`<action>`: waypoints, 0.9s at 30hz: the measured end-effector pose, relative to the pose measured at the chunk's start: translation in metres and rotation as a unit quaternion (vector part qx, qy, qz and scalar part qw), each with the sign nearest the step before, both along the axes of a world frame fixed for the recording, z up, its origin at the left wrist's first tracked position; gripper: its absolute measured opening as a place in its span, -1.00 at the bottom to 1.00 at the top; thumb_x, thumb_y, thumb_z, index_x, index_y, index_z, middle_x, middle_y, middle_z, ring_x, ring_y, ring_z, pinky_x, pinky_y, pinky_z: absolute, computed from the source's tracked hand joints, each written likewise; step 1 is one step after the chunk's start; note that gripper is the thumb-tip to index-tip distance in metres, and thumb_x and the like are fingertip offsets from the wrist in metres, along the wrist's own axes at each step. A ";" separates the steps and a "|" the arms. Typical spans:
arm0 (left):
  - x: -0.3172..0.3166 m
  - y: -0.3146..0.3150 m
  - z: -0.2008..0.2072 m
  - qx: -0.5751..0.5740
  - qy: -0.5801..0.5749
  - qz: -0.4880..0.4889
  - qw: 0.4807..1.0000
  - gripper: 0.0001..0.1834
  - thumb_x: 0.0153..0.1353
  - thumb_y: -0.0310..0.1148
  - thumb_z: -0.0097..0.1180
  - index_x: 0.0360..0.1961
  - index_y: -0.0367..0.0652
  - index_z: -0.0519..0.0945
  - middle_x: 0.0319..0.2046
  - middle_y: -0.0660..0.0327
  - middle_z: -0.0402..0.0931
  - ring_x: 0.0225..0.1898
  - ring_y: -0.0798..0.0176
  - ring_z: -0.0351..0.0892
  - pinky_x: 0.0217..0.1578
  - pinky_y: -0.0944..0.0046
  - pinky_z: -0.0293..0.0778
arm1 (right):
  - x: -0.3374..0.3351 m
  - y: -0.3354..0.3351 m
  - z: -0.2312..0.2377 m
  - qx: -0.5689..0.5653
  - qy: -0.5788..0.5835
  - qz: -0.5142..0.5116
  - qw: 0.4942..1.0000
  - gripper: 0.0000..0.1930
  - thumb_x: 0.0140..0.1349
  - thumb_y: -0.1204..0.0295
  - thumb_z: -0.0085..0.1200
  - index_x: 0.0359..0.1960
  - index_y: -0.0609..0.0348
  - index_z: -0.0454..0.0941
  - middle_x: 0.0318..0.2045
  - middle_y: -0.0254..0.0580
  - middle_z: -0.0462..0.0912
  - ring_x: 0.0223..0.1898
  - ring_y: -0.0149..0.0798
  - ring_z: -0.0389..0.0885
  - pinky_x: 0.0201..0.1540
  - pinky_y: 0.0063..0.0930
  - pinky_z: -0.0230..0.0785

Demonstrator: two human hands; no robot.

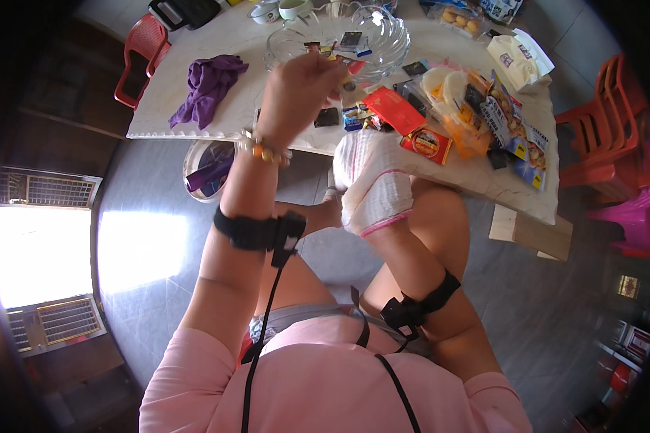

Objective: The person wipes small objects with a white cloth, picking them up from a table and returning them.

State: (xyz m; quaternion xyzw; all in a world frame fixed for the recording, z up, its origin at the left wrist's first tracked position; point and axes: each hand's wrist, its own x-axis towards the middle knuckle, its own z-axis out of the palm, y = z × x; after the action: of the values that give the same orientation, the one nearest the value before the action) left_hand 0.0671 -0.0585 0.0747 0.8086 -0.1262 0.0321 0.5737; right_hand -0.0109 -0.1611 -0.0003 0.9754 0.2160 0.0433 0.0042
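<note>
My left hand [307, 94] reaches over the near rim of a clear glass bowl [278, 61], its fingers pinched together. What they hold, if anything, is hidden. Small wrapped snacks lie in the bowl, among them a dark packet [351, 40]. My right hand is covered by a white cloth [372, 180] with pink edging, at the table's near edge, so its fingers do not show. Just beyond the cloth are a red packet [396, 108], a red and gold packet [427, 146] and a small blue packet [352, 118].
On the marble-look table [152, 119] lie a purple cloth [208, 88], snack bags [516, 123], round pale crackers [451, 88] and a white paper bag [520, 61]. Below stand a bin [201, 189] and a wooden stool [527, 232]. Red chairs [603, 126] flank the table.
</note>
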 end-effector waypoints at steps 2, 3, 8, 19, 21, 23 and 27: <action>-0.023 -0.005 -0.005 0.006 -0.020 0.032 0.999 -0.83 0.03 -0.40 0.09 -0.48 -0.33 0.52 -0.62 0.21 0.53 -0.58 0.49 0.50 -0.57 0.52 0.39 | 0.007 0.013 -0.052 0.673 0.052 -0.126 0.727 -0.75 0.01 0.31 -0.06 -0.30 0.16 0.37 -0.39 -0.17 0.43 -0.27 -0.14 0.43 -0.10 -0.34 0.22; -0.034 -0.003 -0.014 0.003 -0.030 0.049 0.998 -0.84 0.03 -0.41 0.09 -0.49 -0.34 0.51 -0.62 0.21 0.53 -0.57 0.49 0.51 -0.56 0.53 0.39 | 0.004 0.012 -0.053 0.770 0.089 -0.133 0.618 -0.75 0.00 0.35 -0.03 -0.29 0.18 0.34 -0.37 -0.16 0.42 -0.25 -0.17 0.42 -0.09 -0.36 0.21; -0.086 -0.010 -0.042 -0.113 0.072 0.046 0.990 -0.92 0.09 -0.43 0.05 -0.46 -0.23 0.47 -0.59 0.33 0.45 -0.56 0.55 0.39 -0.59 0.56 0.27 | -0.019 -0.001 -0.012 0.568 -0.046 -0.112 0.814 -0.78 0.02 0.63 -0.08 -0.26 0.25 0.26 -0.44 -0.25 0.36 -0.41 -0.35 0.36 -0.35 -0.59 0.28; -0.114 0.005 -0.043 -0.330 0.230 0.003 0.916 -0.93 0.15 -0.43 -0.03 -0.43 -0.16 0.37 -0.51 0.29 0.44 -0.55 0.48 0.42 -0.50 0.48 0.39 | -0.019 -0.007 0.001 0.633 0.131 -0.106 0.756 -0.86 0.13 0.36 -0.06 -0.34 0.14 0.36 -0.56 -0.31 0.42 -0.58 -0.46 0.44 -0.61 -0.57 0.31; -0.114 0.006 -0.043 -0.340 0.234 -0.005 0.911 -0.93 0.15 -0.43 -0.04 -0.43 -0.15 0.37 -0.51 0.29 0.43 -0.54 0.48 0.42 -0.49 0.48 0.40 | -0.012 -0.008 -0.004 0.599 0.226 -0.156 0.752 -0.85 0.13 0.33 -0.08 -0.38 0.14 0.36 -0.58 -0.31 0.42 -0.59 -0.44 0.44 -0.62 -0.50 0.30; -0.114 0.002 -0.041 -0.367 0.239 0.024 0.899 -0.92 0.15 -0.44 -0.03 -0.44 -0.19 0.36 -0.57 0.29 0.41 -0.60 0.47 0.40 -0.54 0.49 0.39 | -0.002 -0.013 -0.029 0.554 0.095 -0.035 0.826 -0.80 0.13 0.26 -0.12 -0.47 0.12 0.34 -0.64 -0.32 0.39 -0.66 -0.41 0.38 -0.67 -0.41 0.23; -0.116 0.018 -0.039 -0.386 0.237 0.043 0.891 -0.90 0.16 -0.41 -0.03 -0.44 -0.19 0.37 -0.58 0.28 0.41 -0.61 0.46 0.40 -0.53 0.48 0.39 | -0.006 -0.005 -0.001 0.798 0.434 -0.206 0.363 -0.73 0.12 0.18 -0.20 -0.58 0.09 0.33 -0.71 -0.35 0.33 -0.72 -0.36 0.29 -0.69 -0.37 0.14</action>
State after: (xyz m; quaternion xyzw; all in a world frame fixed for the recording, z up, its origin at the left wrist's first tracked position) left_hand -0.0493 -0.0400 0.0352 0.5118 0.0702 -0.0896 0.8515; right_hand -0.0165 -0.1661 -0.0009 0.4211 -0.1553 -0.2365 -0.8617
